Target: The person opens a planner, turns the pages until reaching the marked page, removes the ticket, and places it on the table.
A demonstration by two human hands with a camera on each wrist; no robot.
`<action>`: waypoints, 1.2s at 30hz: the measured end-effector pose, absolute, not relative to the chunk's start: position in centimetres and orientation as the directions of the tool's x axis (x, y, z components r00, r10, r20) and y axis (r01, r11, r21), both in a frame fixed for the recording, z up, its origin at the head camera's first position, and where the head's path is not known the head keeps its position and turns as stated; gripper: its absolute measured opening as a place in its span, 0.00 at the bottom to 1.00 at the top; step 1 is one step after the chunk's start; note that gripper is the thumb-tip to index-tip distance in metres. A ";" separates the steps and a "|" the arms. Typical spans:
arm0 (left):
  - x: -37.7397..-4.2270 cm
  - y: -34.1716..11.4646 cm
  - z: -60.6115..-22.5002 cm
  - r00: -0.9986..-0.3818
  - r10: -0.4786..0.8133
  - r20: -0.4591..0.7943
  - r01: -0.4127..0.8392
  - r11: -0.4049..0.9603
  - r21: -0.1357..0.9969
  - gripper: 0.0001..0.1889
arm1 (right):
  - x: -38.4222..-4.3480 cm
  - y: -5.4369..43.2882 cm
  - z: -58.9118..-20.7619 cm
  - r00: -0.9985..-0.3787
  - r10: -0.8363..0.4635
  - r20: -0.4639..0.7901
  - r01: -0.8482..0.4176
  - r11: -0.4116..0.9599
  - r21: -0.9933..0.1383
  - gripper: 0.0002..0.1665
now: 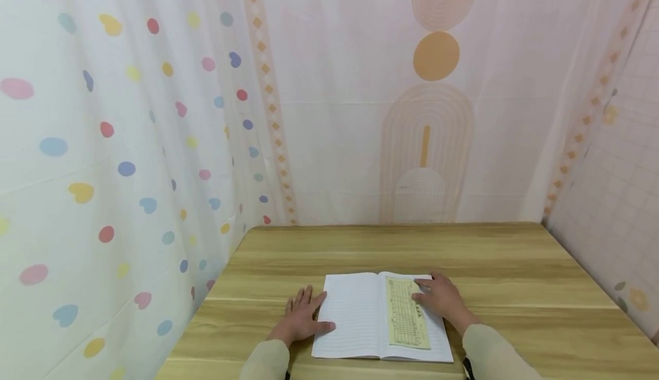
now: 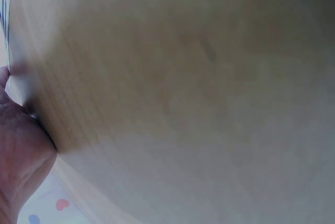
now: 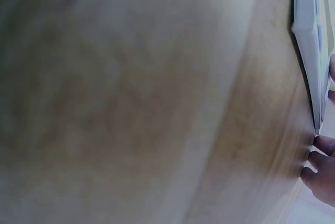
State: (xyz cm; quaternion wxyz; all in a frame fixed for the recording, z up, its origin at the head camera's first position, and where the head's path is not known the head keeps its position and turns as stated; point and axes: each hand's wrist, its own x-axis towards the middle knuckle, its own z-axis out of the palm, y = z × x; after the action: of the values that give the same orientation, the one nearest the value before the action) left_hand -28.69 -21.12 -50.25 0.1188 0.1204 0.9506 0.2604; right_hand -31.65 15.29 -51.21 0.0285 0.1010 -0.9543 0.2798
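An open notebook (image 1: pixel 352 311) with lined white pages lies flat on the wooden table. On its right page rests a pale yellow printed form (image 1: pixel 404 320), set lengthwise with rows of a table on it. My left hand (image 1: pixel 304 318) lies with fingers spread at the notebook's left edge, its thumb reaching onto the left page. At the upper right of the notebook, my right hand (image 1: pixel 444 297) rests with thumb and index finger at the form's right edge. In the right wrist view, other fingertips (image 3: pixel 314 158) touch down beside the notebook's edge (image 3: pixel 306 20).
The wood-grain table (image 1: pixel 247 288) runs back to a pale curtain (image 1: pixel 340 139) with arch patterns. A curtain with coloured dots (image 1: pixel 128 208) hangs along the left side, and a pale checked one (image 1: pixel 618 197) along the right.
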 end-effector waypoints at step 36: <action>-28.8 -21.1 -50.5 -0.944 0.297 -0.146 0.182 0.835 0.519 0.48 | -31.8 24.8 -47.1 -1.000 -0.024 0.000 -0.012 0.504 -0.863 0.17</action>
State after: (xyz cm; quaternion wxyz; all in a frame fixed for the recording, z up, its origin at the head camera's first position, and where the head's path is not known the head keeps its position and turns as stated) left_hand -28.82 -21.13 -50.50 0.1107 0.1260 0.9514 0.2583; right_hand -31.78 24.81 -47.07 -0.0061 0.0103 -0.8673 0.4977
